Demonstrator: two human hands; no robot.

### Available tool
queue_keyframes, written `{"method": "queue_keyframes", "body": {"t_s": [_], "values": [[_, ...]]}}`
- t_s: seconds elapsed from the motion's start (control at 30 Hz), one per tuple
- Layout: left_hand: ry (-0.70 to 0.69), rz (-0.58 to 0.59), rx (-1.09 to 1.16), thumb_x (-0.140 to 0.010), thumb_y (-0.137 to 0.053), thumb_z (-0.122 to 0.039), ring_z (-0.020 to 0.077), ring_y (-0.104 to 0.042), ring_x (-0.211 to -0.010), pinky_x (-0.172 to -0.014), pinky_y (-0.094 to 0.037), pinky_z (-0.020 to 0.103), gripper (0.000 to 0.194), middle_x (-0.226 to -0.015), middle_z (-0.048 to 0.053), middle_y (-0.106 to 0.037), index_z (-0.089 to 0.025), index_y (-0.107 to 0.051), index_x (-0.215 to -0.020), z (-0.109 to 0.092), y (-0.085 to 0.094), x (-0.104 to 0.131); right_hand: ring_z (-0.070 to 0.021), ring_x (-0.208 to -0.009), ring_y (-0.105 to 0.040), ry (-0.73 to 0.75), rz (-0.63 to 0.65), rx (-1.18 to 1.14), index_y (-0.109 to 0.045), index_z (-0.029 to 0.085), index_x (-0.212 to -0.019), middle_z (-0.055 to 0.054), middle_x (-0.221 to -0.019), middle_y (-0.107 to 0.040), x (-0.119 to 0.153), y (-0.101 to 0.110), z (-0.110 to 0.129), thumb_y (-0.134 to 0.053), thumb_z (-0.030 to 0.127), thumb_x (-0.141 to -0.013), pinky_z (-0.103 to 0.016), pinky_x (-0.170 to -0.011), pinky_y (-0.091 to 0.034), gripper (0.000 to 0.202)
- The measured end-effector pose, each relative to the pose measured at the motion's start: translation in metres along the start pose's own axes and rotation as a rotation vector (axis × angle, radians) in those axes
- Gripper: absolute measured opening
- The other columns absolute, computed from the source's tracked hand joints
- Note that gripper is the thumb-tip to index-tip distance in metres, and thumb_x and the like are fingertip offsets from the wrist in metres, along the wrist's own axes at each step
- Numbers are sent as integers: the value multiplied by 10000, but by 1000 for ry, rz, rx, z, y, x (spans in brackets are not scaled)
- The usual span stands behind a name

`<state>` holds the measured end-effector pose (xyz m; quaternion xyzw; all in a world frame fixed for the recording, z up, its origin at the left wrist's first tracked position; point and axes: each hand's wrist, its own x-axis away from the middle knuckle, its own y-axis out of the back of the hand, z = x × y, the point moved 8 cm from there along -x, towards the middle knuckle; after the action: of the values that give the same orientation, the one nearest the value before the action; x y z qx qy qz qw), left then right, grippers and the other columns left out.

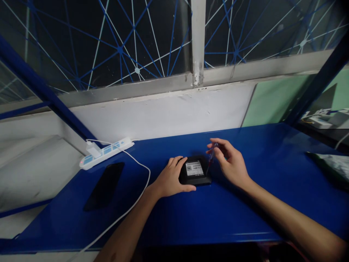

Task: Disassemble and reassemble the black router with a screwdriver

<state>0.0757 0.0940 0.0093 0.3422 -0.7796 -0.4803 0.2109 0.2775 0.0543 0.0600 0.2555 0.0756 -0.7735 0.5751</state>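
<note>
A flat black device [196, 180] with a white printed label [194, 168] lies on the blue tabletop, label side up. My left hand [169, 178] grips its left side, thumb along the near edge and fingers over the far left corner. Between the thumb and fingers of my right hand [231, 162] is a small screwdriver [212, 155] with a clear purplish handle. The screwdriver tilts, its thin shaft pointing down at the device's right edge near the front corner. Whether the tip sits in a screw is too small to tell.
On the left, a black phone [104, 186] lies by a white power strip [107, 152] with a charger [93, 150] plugged in. A white cable [149, 174] loops across the table towards me. A shiny dark-green and silver bag [331, 167] rests at the right edge.
</note>
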Motion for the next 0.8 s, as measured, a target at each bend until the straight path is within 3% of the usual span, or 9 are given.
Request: {"method": "queue_keyframes", "body": {"t_s": [0.23,0.4,0.57,0.8], "values": [[0,-4,-2,-646,-770,-703,399,-282,-1436,-1174,-307,584,1120,-1551,176,-341,-176,-313,-1523,0,0,0,-165,-784,-687,76,-62,70,-661,252,-1037,-31,-966,-637,-2,5,1,-612,398,-928,-343,-714,-556,189],[9,3,-11,-649,-767,-699,401,-283,-1433,-1171,-311,584,1118,-1548,181,-339,-164,-315,-1521,0,0,0,-174,-786,-718,23,-52,42,-641,250,-1141,-33,-920,-696,-2,5,2,-586,385,-948,-348,-732,-568,241],[-6,-8,-4,-650,-753,-724,407,-289,-1427,-1160,-321,597,1115,-1550,171,-339,-189,-312,-1524,1,0,0,-173,-832,-718,11,-15,-3,-609,244,-1163,-55,-1019,-715,0,2,4,-463,374,-1005,-358,-757,-565,252],[9,7,-15,-652,-764,-702,403,-281,-1434,-1173,-302,595,1121,-1552,183,-334,-168,-307,-1525,0,0,0,-158,-799,-656,111,-41,105,-653,256,-1077,-33,-982,-628,-2,5,7,-599,389,-939,-333,-710,-535,199]]}}
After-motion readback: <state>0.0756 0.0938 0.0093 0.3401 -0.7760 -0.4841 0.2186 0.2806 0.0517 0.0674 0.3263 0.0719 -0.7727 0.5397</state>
